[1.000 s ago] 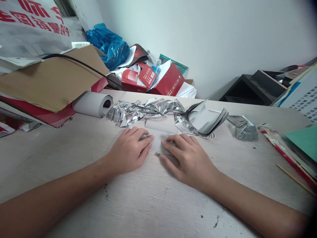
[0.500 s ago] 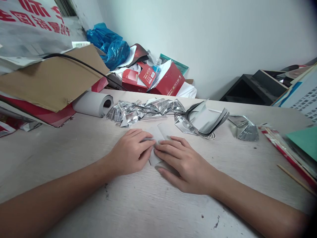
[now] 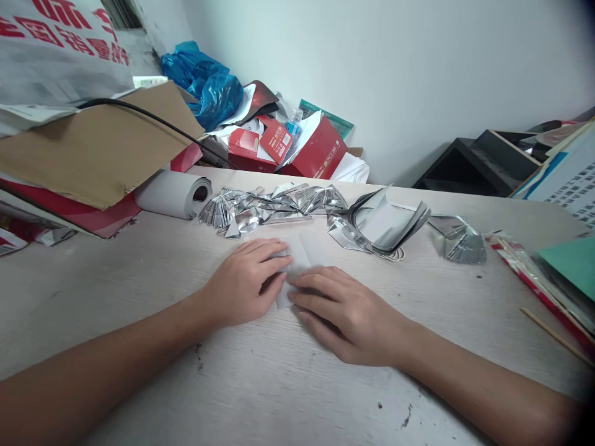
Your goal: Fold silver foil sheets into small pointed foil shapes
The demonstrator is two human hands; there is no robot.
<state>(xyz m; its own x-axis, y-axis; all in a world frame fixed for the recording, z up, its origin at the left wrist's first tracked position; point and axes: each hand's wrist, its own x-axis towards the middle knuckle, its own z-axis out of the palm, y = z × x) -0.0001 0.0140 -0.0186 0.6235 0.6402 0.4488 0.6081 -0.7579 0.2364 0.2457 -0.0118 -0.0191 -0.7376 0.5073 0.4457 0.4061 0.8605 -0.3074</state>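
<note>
A small white paper sheet point(image 3: 304, 251) lies on the pale wooden table point(image 3: 279, 384), partly folded under my fingers. My left hand point(image 3: 244, 282) rests flat on its left part, fingers stretched out and pressing down. My right hand point(image 3: 346, 313) lies flat on its near right part, fingertips meeting those of the left hand. Neither hand grips anything. Just beyond the paper lies a row of folded silver foil pieces point(image 3: 269, 204).
A stack of silver-white sheets point(image 3: 388, 223) and a crumpled foil piece point(image 3: 458, 241) lie to the right. A white paper roll point(image 3: 174, 193), cardboard point(image 3: 97, 145), red boxes point(image 3: 297, 148) and a blue bag point(image 3: 207, 83) crowd the back left. Papers and a wooden stick point(image 3: 553, 337) sit at right.
The paper has been folded smaller and turned. My right hand slid left and nearer over it until its fingertips met the left hand, which stayed almost still.
</note>
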